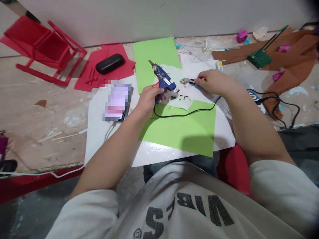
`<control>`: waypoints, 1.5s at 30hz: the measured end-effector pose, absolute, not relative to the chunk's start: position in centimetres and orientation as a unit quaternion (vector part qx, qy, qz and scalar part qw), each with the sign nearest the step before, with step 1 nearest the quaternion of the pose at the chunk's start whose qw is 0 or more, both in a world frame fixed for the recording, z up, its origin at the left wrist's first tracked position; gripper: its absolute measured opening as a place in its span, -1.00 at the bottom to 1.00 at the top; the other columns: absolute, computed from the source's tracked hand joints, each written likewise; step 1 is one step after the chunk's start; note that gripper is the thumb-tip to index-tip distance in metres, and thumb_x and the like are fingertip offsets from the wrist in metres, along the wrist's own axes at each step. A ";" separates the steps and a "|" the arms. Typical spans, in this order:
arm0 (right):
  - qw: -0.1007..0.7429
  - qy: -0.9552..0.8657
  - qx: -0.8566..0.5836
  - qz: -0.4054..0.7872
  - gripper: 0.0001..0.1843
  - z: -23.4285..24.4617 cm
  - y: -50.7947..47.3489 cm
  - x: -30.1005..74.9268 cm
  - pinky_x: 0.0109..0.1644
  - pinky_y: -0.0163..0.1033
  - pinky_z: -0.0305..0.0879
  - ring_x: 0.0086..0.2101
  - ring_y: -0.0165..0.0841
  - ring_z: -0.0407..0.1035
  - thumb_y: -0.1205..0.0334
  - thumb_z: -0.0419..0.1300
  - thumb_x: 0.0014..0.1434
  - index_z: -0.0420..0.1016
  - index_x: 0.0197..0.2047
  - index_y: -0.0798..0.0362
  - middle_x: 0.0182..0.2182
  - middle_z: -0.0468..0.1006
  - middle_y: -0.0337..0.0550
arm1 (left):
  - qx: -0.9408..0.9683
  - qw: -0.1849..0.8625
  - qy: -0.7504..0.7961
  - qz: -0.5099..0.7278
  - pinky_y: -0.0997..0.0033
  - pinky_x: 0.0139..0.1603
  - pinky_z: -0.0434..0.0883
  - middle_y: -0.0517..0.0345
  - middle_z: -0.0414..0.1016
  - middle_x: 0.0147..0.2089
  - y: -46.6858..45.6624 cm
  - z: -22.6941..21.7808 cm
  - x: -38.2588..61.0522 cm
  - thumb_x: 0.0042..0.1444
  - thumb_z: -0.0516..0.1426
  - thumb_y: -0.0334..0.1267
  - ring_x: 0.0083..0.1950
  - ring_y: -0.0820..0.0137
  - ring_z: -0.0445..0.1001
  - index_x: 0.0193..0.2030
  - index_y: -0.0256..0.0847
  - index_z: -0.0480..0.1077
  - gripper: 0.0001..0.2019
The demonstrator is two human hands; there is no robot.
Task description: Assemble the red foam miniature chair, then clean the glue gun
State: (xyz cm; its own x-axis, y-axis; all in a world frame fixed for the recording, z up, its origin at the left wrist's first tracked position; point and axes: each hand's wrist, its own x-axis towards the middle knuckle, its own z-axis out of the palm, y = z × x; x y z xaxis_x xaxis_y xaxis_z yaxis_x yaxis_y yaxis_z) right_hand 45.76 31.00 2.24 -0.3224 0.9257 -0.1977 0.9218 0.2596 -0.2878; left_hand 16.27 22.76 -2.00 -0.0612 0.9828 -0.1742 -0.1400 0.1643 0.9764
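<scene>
My left hand [151, 96] is wrapped round the handle of a blue hot glue gun [163, 77], whose nozzle points up and to the left. Brownish residue cakes its front and top. In my right hand [211, 81] is a utility knife [193, 81], its blade end pointing left. The tip is at a small heap of tan crumbs [183, 81]. Beneath both tools lies a pale scrap of paper [185, 103] with dark burnt bits [173, 97] scattered over it. A black cord [184, 115] curves from the glue gun to the right, passing under my right wrist.
Green sheets [174, 132] lie over white paper [107, 136]. At left are a phone [117, 102], a black case [110, 64] on red paper [99, 49] and a red miniature rocking chair [47, 49]. Brown strips [249, 51] and a green miniature chair [260, 59] occupy the right.
</scene>
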 end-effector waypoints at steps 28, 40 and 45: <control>0.155 -0.773 -0.604 0.120 -0.47 5.0 29.6 47.9 0.33 0.30 0.42 0.22 0.22 0.56 -0.03 -0.01 0.62 0.41 0.49 -0.05 0.27 0.72 0.29 | 0.379 0.568 0.498 0.535 0.33 -0.35 0.48 0.10 0.58 -0.38 22.9 -2.5 16.5 0.06 0.33 -0.14 -0.44 0.37 0.43 -0.38 -0.11 0.53 -0.86; 0.201 -0.812 -0.509 0.202 -0.37 3.4 29.0 45.9 0.32 0.19 0.41 0.16 0.10 0.55 -0.33 0.09 0.58 0.44 0.50 -0.19 0.29 0.72 0.07 | 0.361 0.579 0.499 0.535 0.34 -0.25 0.60 0.06 0.66 -0.29 22.9 -2.0 16.6 0.08 0.32 -0.16 -0.42 0.39 0.44 -0.36 -0.11 0.53 -0.88; 0.100 -0.845 -0.495 0.175 -0.45 1.5 29.9 45.7 0.45 0.30 0.45 0.35 0.18 0.53 -0.14 0.23 0.48 0.58 0.46 -0.32 0.40 0.72 -0.05 | 0.350 0.574 0.503 0.543 0.33 -0.22 0.63 0.08 0.64 -0.31 23.1 -2.3 16.5 0.11 0.34 -0.13 -0.42 0.38 0.45 -0.35 -0.10 0.50 -0.84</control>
State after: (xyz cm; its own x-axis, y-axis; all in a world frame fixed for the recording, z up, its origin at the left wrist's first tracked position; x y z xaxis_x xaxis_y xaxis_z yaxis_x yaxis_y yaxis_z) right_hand 45.70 29.92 1.50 -0.4896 0.8719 -0.0048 0.8021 0.4482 -0.3948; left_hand 16.54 23.06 -2.32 -0.0964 0.9756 -0.1971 -0.2709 0.1648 0.9484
